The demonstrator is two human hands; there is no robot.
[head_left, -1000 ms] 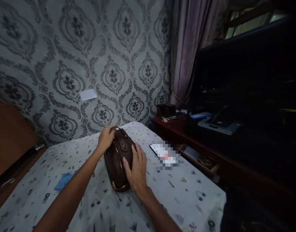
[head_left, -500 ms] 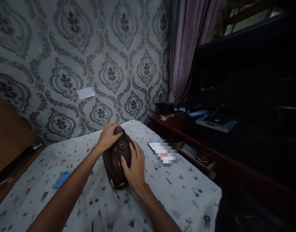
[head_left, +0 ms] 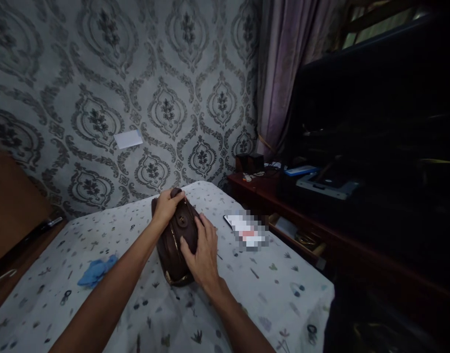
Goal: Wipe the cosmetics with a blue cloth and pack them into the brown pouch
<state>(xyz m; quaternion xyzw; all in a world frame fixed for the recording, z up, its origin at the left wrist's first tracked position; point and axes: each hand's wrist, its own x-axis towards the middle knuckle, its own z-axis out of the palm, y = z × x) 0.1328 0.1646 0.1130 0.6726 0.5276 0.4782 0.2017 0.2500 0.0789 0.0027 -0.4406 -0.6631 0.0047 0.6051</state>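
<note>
A dark brown leather handbag (head_left: 169, 247) with gold zippers and a small flap with a gold clasp lies on the patterned white sheet (head_left: 280, 294). My left hand (head_left: 167, 207) is closed at the bag's far end, fingertips pinching by the dark loop and zipper there. Against the near right side rests my right hand (head_left: 204, 250), its thumb on top and its fingers curved along the edge, gripping the bag. The bag's contents are hidden.
Right of the bag lies a phone (head_left: 246, 231), its screen blurred. A crumpled blue cloth (head_left: 96, 271) sits beside my left forearm. Beyond the sheet's right edge stand a dark red desk (head_left: 254, 189) with an open drawer (head_left: 296, 235) and a large dark screen (head_left: 357, 108). A brown board (head_left: 15, 206) is at left.
My left hand has slid from draping over the bag's far corner to pinching by the loop. The left forearm shifted right, showing more blue cloth. My right hand stays on the bag.
</note>
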